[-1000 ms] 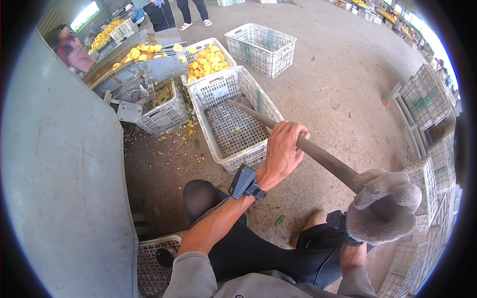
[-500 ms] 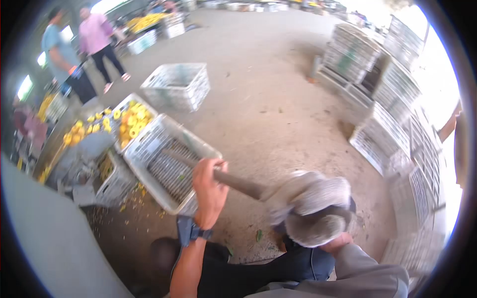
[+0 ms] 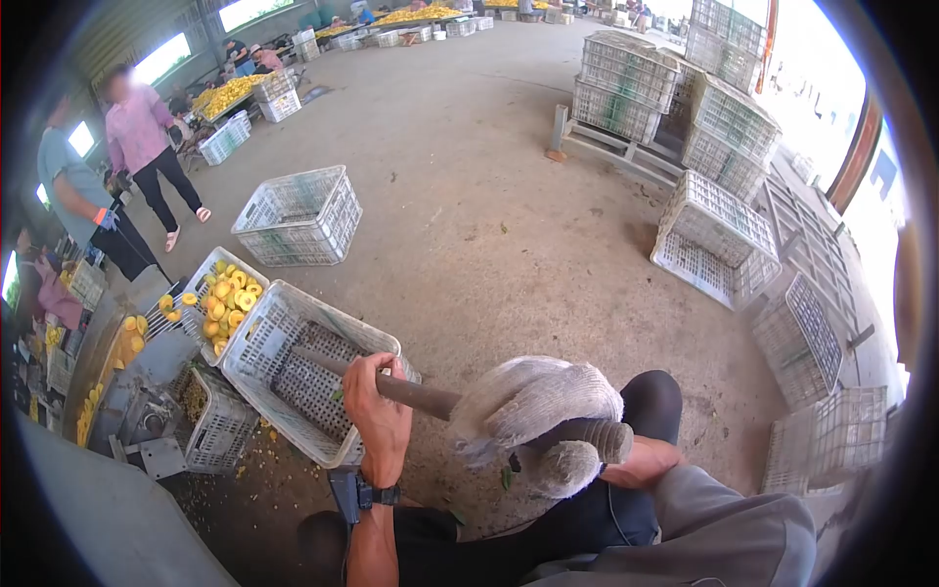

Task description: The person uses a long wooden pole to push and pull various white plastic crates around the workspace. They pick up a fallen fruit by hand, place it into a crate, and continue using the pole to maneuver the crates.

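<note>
A long rod [image 3: 421, 394] runs from inside a white plastic crate [image 3: 264, 338] towards the lower right. My left hand [image 3: 380, 409], bare with a black device strapped at the wrist, is wrapped round the rod at the crate's near edge. Further along, my right hand [image 3: 543, 421], in a thick whitish knit glove, is closed round the rod near its thick end. The crate is empty apart from the rod's far end and a small green bit. Beside it stands a crate of yellow halved fruit [image 3: 233, 298].
A metal machine [image 3: 161, 421] and a crate of small bits [image 3: 217, 430] stand at the left. An empty crate [image 3: 298, 220] lies ahead. Two people [image 3: 147, 127] stand at the upper left. Stacked crates [image 3: 621, 83] and a tipped crate [image 3: 719, 240] are at the right.
The view has turned, and the scene is sharper. Both hands and the rod sit further left in view, and the rod's thick end now shows beyond the glove.
</note>
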Action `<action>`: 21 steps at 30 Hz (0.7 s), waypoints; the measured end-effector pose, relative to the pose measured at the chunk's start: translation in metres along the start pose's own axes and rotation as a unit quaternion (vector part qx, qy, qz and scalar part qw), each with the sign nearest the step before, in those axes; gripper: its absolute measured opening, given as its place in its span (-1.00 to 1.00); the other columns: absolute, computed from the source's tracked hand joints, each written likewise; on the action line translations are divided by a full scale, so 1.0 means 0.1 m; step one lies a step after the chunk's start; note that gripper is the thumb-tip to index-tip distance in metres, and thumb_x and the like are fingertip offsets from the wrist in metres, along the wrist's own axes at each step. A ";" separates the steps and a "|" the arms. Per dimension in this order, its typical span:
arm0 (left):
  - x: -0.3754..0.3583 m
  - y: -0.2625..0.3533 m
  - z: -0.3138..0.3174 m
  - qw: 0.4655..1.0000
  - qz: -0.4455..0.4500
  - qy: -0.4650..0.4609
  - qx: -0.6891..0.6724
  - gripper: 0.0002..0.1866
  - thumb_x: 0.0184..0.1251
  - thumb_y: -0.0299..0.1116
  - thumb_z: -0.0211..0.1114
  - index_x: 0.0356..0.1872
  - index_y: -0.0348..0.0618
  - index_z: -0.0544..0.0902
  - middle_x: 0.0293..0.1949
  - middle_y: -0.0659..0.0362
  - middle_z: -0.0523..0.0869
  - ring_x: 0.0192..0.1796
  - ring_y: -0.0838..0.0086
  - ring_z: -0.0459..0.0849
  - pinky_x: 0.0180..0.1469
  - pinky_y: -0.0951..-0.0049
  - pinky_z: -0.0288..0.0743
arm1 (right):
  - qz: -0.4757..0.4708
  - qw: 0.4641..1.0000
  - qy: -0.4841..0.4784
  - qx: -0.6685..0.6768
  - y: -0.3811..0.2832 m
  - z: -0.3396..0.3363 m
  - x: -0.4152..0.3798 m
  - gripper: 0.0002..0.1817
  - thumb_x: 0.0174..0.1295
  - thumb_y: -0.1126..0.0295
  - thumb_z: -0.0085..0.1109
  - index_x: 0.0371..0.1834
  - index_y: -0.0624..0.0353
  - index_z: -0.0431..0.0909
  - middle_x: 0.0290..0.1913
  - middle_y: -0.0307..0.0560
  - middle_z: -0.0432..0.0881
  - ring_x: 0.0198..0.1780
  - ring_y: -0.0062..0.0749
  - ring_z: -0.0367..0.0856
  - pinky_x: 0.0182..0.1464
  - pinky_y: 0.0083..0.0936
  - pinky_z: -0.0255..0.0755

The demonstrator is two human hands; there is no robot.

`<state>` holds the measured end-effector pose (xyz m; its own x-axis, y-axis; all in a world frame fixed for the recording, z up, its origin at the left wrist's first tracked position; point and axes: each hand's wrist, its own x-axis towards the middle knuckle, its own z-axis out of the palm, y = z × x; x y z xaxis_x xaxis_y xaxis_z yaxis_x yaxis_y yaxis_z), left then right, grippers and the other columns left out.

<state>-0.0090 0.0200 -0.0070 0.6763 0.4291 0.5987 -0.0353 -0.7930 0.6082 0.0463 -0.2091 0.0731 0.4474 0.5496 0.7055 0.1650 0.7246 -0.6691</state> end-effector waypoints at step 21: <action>0.01 -0.03 0.00 0.999 0.023 0.034 -0.007 -0.84 0.40 -0.47 0.47 -0.11 -0.21 0.66 -0.25 0.02 0.73 -0.06 0.01 0.69 0.15 0.01 0.51 | 0.057 0.997 -0.046 -0.028 -0.31 0.09 0.26 -0.61 0.46 0.40 0.35 0.32 0.14 0.69 0.35 0.03 0.70 0.35 -0.10 0.66 0.39 -0.18 0.54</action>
<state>-0.0081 0.0231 -0.0083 0.6215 0.4221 0.6600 -0.0754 -0.8063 0.5867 0.0451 -0.2140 0.1143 0.3833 0.6647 0.6412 0.1672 0.6328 -0.7560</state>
